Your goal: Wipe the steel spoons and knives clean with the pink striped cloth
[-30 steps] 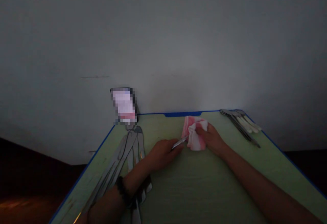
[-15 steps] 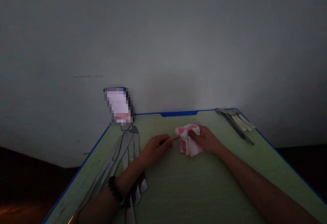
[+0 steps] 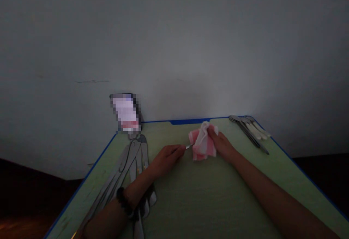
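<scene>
My left hand (image 3: 170,157) is closed around one end of a thin metal utensil (image 3: 188,146). The utensil's other end runs into a pink-and-white cloth (image 3: 203,142), which hides its shape, so its kind cannot be told. Fingers of my right hand (image 3: 222,146) grip the cloth from the right side, partly covered by its folds. Both hands are over the middle of the table (image 3: 207,202), a little apart, joined by the utensil and cloth.
Several metal knives and similar flatware (image 3: 120,173) lie at the left, partly under my left forearm. A smaller group of cutlery (image 3: 247,132), some white-handled, rests at the back right. A phone with a blurred screen (image 3: 125,112) leans against the wall (image 3: 174,50).
My right hand has shifted and the cloth is bunched differently, its top now higher. A bright bit of the utensil shows between the hands. The left hand has barely moved.
</scene>
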Demonstrator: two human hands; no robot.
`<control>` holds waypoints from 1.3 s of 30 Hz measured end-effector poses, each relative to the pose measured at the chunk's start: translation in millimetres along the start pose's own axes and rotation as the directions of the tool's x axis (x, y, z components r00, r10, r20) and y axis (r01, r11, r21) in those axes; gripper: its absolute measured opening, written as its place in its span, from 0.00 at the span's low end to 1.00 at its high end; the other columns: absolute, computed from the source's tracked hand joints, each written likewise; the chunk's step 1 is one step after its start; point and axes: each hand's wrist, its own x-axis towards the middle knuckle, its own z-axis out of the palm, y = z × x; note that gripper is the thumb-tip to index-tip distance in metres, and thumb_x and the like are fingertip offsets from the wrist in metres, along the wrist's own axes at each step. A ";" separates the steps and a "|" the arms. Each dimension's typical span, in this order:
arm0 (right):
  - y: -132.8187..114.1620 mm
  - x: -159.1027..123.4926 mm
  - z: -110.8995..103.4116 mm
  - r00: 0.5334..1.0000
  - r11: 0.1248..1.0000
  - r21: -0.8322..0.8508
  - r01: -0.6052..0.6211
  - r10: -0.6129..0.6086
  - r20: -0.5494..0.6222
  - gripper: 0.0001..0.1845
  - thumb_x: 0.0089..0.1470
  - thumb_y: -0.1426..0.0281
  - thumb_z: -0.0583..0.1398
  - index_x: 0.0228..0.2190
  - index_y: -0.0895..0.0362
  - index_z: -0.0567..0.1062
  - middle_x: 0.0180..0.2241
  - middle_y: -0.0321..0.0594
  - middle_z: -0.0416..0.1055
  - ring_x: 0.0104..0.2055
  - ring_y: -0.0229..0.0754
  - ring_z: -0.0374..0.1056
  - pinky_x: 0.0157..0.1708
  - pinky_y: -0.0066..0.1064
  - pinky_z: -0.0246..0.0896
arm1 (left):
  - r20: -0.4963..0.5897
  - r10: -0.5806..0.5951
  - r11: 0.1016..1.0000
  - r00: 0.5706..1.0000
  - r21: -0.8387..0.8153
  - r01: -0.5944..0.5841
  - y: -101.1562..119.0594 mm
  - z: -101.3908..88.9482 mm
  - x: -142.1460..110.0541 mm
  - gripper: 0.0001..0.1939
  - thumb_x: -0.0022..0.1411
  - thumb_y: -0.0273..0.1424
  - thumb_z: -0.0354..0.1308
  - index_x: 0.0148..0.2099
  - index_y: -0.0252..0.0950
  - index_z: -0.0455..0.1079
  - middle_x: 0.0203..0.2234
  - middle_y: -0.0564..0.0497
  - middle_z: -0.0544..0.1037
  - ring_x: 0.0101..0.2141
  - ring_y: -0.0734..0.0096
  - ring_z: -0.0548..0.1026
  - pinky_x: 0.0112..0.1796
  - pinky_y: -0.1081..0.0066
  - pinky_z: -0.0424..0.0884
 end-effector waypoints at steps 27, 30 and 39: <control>-3.4 -1.4 2.7 0.979 0.946 -0.253 0.205 -0.191 0.076 0.15 0.44 0.59 0.61 0.29 0.58 0.74 0.26 0.37 0.73 0.26 0.37 0.66 0.26 0.27 0.60 | 0.091 0.055 0.988 0.994 0.136 -0.067 1.8 0.3 -3.0 0.19 0.63 0.40 0.40 0.26 0.35 0.60 0.18 0.57 0.62 0.22 0.76 0.61 0.23 0.76 0.55; -6.0 -4.4 4.8 0.982 0.981 -0.092 0.170 -0.161 0.097 0.16 0.46 0.57 0.58 0.31 0.57 0.73 0.24 0.35 0.72 0.25 0.37 0.66 0.25 0.27 0.60 | 0.059 0.040 0.994 0.997 0.098 -0.046 0.8 0.9 -2.3 0.19 0.63 0.41 0.40 0.26 0.35 0.59 0.19 0.57 0.61 0.22 0.75 0.61 0.24 0.76 0.56; 3.8 1.5 -1.1 0.989 0.992 0.073 0.101 -0.108 0.105 0.16 0.46 0.59 0.59 0.33 0.58 0.73 0.31 0.39 0.74 0.32 0.39 0.68 0.34 0.31 0.63 | 0.000 0.028 0.996 1.000 0.085 -0.027 2.6 1.2 -1.2 0.19 0.63 0.41 0.41 0.24 0.35 0.59 0.17 0.58 0.61 0.21 0.76 0.61 0.24 0.76 0.55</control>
